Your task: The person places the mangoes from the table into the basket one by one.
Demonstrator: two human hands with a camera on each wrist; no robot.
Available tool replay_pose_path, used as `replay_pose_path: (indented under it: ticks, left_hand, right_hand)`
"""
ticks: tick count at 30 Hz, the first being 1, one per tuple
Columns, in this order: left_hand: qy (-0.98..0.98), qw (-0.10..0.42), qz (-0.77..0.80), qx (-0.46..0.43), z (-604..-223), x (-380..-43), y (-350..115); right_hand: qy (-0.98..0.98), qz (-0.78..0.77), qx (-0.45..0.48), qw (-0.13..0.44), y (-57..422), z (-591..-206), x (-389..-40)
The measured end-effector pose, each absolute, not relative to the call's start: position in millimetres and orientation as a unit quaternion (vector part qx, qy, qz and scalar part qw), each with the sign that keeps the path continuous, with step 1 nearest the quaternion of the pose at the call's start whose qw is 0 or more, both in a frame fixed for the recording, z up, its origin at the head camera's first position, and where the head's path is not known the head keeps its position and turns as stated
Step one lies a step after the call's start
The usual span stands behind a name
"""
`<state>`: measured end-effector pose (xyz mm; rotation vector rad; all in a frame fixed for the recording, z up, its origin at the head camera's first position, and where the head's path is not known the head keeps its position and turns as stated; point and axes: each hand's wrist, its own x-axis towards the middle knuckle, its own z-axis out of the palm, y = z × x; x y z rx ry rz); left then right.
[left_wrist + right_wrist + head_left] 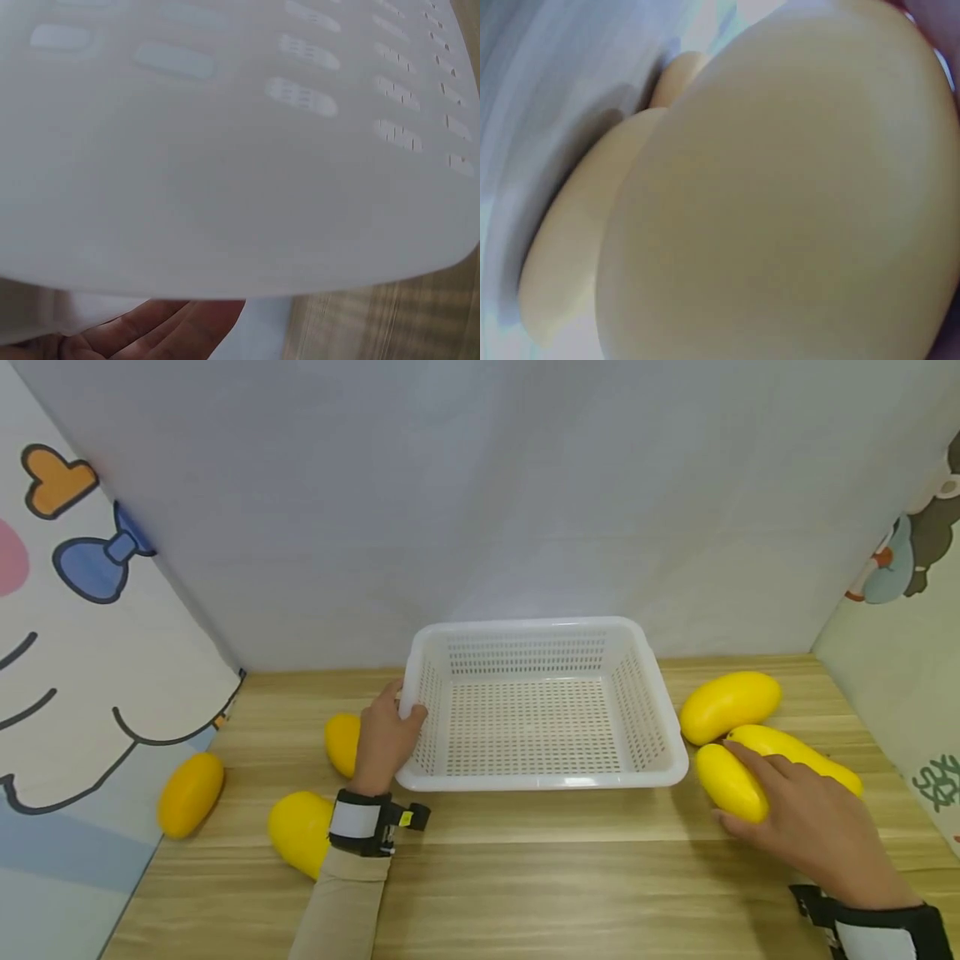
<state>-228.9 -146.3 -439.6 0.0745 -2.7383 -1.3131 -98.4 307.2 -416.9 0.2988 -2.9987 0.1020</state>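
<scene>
At lower right, the fingers of the right hand (821, 827) grip a yellow mango (731, 783), whose smooth skin could let it slip, while those of the left hand (384, 739) hold the white perforated basket (540, 782) at centre, which uneven pressure could tilt.

In the head view we lose part of one yellow fruit (342, 745) behind the left grip (384, 739), and the end of another fruit (297, 827) behind the wrist strap (356, 820) and sleeve (343, 897). The right grip (821, 822) covers part of the held fruit (726, 783) and of the long fruit (795, 750) beside it. In the left wrist view, the basket (225, 195) runs past the top edge and hides part of the left grip. In the right wrist view, we see the held fruit blurred, its bottom cut off.
</scene>
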Motion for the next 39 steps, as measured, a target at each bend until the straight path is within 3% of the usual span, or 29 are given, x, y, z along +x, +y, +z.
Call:
replay_pose_path:
  ticks: [19,39]
  left_hand:
    - [-0.897,0.052,-0.438,0.02,-437.6,-228.2,-149.6]
    - [-0.897,0.047,-0.438,0.022,-436.8,-227.8,-147.7]
  right_hand:
    - [-0.985,0.036,0.095,0.138,293.9,-394.5,-84.6]
    - [-0.976,0.041,0.147,0.158,269.7,-382.0,-83.6]
